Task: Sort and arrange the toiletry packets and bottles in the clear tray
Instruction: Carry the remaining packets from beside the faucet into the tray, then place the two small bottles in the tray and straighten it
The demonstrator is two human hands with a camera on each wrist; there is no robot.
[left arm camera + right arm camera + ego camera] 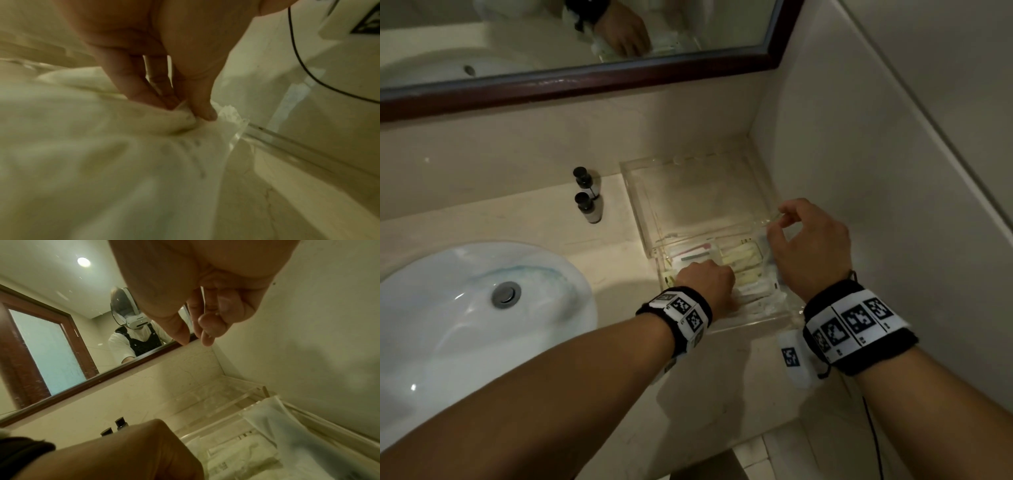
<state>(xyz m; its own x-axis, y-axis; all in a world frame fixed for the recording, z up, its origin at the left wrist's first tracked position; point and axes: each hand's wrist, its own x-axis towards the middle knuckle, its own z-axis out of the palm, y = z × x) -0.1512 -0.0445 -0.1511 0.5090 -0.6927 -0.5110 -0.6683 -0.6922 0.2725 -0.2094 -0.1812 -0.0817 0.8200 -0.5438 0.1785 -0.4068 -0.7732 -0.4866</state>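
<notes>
The clear tray [634,192] sits on the counter against the right wall, its far part bare. The near part holds several white and yellowish packets [743,263]. My left hand [705,277] reaches into them, and in the left wrist view its thumb and fingers [202,112] pinch a crumpled white packet [164,146] beside the tray wall [292,142]. My right hand [808,240] hovers over the tray's right side with curled fingers [207,324] around a thin clear wrapper [204,300]. A translucent packet [273,423] leans against the right wall of the tray. Two small black-capped bottles [587,195] stand left of the tray.
A white basin [482,308] with a metal drain lies at the left. A dark-framed mirror [585,82] runs along the back wall and shows a person wearing a headset. The side wall [876,171] stands close to the tray's right. A black cable [873,442] hangs from my right wrist.
</notes>
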